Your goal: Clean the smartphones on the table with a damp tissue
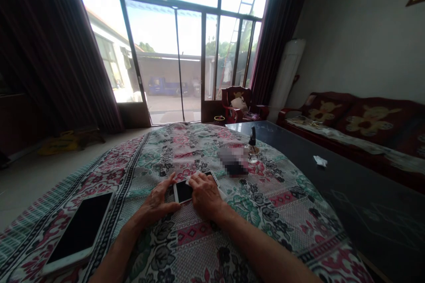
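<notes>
A small white smartphone [183,191] lies screen up on the floral quilted cloth [186,234], its dark screen showing. My left hand [157,200] grips its left edge with spread fingers. My right hand [206,195] presses on the phone's right part and hides it, with a white cloth or paper [221,193] showing at the fingers' edges. A larger white smartphone [79,230] lies face up near the cloth's left side, apart from both hands. Beyond my hands sit a blurred, pixelated object [233,161] and a small glass bottle with a dark top [253,148].
A dark glass-topped table [332,185] with a white tissue [320,161] adjoins the cloth on the right. Behind it stands a red sofa [365,119]. A red chair [237,104] stands by the glass door [159,53], between dark curtains.
</notes>
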Demonstrator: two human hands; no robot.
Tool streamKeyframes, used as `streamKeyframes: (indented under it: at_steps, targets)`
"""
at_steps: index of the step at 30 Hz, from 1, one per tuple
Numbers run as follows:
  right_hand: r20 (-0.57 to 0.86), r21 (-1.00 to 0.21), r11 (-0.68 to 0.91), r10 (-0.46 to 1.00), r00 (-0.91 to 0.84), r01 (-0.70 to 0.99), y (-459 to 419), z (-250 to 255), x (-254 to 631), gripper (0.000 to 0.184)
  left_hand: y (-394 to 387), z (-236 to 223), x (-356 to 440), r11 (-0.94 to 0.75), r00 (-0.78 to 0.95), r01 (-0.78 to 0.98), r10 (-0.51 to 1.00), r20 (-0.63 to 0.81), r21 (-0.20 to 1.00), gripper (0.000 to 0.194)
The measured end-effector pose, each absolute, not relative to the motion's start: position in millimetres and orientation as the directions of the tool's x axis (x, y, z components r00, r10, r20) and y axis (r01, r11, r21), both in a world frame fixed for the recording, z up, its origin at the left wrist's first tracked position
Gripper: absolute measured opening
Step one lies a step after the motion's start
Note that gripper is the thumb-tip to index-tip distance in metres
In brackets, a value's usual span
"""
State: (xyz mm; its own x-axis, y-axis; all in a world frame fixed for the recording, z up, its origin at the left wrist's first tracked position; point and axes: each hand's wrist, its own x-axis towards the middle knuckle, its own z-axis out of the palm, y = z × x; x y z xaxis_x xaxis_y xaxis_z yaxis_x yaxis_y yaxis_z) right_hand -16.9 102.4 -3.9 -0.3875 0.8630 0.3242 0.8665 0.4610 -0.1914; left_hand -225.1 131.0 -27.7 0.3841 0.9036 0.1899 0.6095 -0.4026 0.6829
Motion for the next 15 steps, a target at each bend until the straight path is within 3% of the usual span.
streamKeyframes:
  at_steps: [6,15]
  targets:
    - [0.34,-0.232,0.547,0.82,-0.46,0.804,99,-9,-37,0.037,131,-23,-223,-0.374,0.374,0.619,0.913,0.16,0.691,0.092]
    - [0.335,-0.274,0.268,0.927,-0.169,0.924,111,-6,10,0.026,128,-20,-223,-0.346,0.371,0.622,0.92,0.125,0.702,0.091]
